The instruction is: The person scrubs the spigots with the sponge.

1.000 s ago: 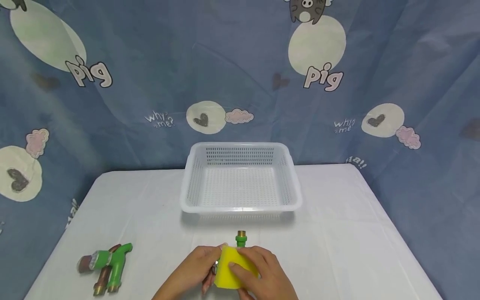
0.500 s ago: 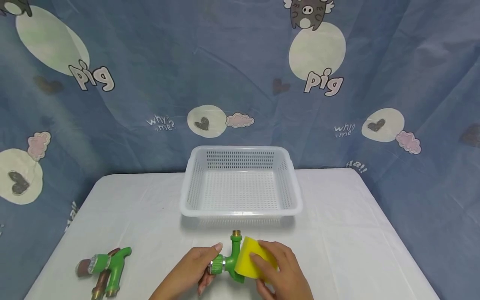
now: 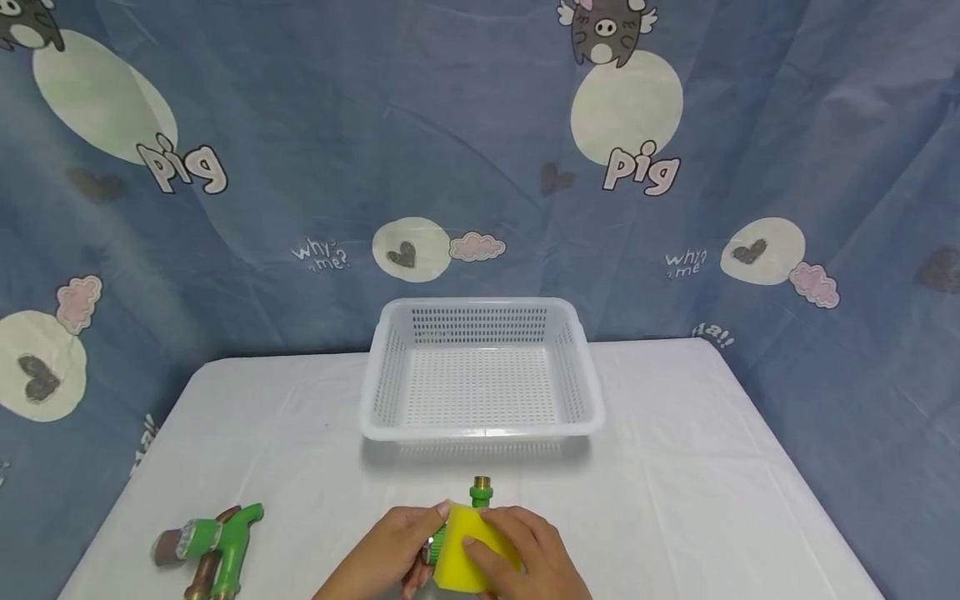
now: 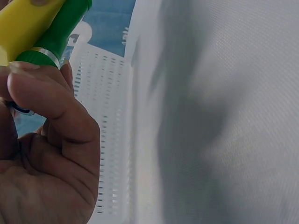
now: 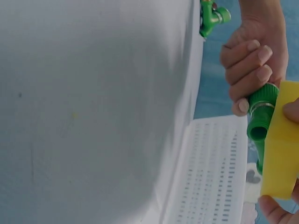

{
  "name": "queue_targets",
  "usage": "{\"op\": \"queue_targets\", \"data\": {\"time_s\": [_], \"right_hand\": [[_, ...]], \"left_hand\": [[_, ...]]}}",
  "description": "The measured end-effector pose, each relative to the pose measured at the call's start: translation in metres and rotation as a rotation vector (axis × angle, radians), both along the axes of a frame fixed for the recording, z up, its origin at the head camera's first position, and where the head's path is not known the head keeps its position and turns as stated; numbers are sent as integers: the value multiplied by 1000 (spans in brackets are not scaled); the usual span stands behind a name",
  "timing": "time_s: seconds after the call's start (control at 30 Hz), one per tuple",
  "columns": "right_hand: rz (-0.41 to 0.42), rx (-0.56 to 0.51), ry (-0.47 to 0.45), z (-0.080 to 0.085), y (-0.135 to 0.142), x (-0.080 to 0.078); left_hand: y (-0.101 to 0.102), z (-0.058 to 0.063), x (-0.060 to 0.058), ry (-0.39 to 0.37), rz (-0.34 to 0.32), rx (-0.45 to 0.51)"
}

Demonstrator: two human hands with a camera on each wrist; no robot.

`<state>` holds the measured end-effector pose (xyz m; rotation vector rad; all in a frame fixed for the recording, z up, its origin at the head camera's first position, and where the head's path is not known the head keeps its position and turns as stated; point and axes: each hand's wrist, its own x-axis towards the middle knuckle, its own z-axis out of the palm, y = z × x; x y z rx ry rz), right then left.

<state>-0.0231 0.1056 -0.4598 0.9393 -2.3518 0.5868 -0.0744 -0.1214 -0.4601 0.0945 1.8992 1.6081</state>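
Observation:
My left hand (image 3: 390, 546) grips a green faucet (image 5: 261, 114) by its ribbed end, fingers curled round it. The faucet's brass-tipped pipe points away toward the basket in the head view. My right hand (image 3: 528, 550) holds a yellow sponge (image 3: 471, 550) against the faucet's body, covering most of it from above. In the right wrist view the sponge (image 5: 280, 144) lies along the faucet's side, and its open spout shows. The left wrist view has the left hand (image 4: 51, 126) with curled fingers at the green ribbed part, the sponge behind.
A white perforated basket (image 3: 483, 432) stands at the back middle of the white table (image 3: 690, 475). On the left lie another green faucet (image 3: 234, 542) and a brownish pipe piece (image 3: 202, 575) beneath it. A blue printed cloth (image 3: 480, 125) hangs behind the table.
Half a second ago the sponge was at the faucet's right side, with more of the faucet showing. Now the right hand has moved left and the sponge covers the faucet's body again.

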Motion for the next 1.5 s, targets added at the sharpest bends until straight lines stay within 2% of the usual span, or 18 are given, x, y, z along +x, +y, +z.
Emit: {"op": "queue_targets", "data": {"time_s": [0.27,0.43,0.53,0.63,0.77,0.93,1.13,1.37,1.5], "right_hand": [[-77,32,7,1,16,-10],[-135,35,-40,4,26,-10],[-124,7,-56,6,26,-8],[-78,-33,-26,8,21,-7],[-43,-19,3,8,10,-4],[-42,22,-13,8,4,-1],[-58,9,19,4,15,-8],[-103,-20,8,0,34,-15],[-101,-51,23,1,39,-16]], "left_hand": [[2,1,0,-8,21,-23],[0,1,-2,8,14,-29],[1,2,-3,21,7,-40],[1,1,-3,16,5,-34],[2,1,-2,2,0,-6],[2,2,-2,-12,5,0],[3,4,-1,-9,19,-21],[0,5,-3,43,-9,-20],[-2,5,-3,32,-12,-6]]}}
